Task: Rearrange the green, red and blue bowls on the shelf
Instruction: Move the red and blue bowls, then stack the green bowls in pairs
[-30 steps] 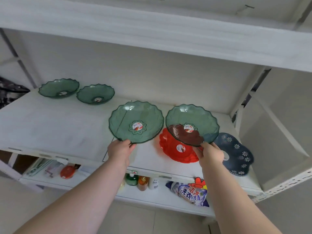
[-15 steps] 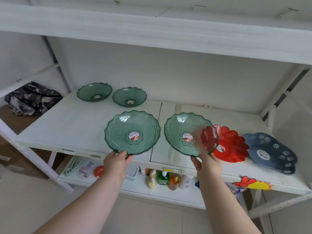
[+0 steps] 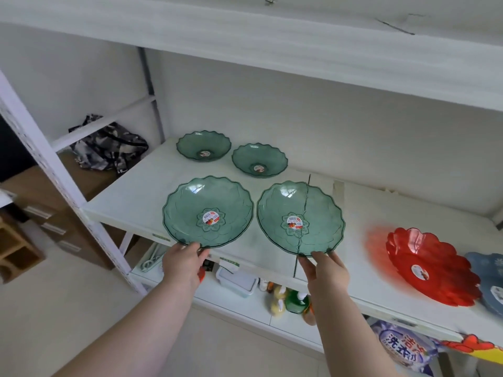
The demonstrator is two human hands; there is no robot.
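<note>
Green Glassy Bowls, One in Each Hand

Translucent green scalloped plastic bowl [image 3: 208, 212], wide and shallow with a round sticker at its centre, is pinched at its near rim by the left hand [image 3: 183, 263], fingers closed on the edge. A second wide green scalloped bowl [image 3: 300, 218], its twin, is gripped the same way at its near rim by the right hand [image 3: 325, 270]. The two bowls sit side by side, rims nearly touching, tilted up toward the camera over the front part of the white shelf board [image 3: 130, 202]; whether their far edges rest on the board cannot be told.

Beyond the left hand, toward the back wall, stand two smaller deep green scalloped bowls [image 3: 203, 146] [image 3: 260, 160], close together on the board. Well to the right of the right hand lies a red petal-rimmed plastic bowl [image 3: 432, 266], and just past it, at the frame edge, a blue flower-patterned bowl [image 3: 487, 270], partly hidden by the red one. Below both hands, a lower shelf carries a green pump bottle [image 3: 296, 302].
</note>
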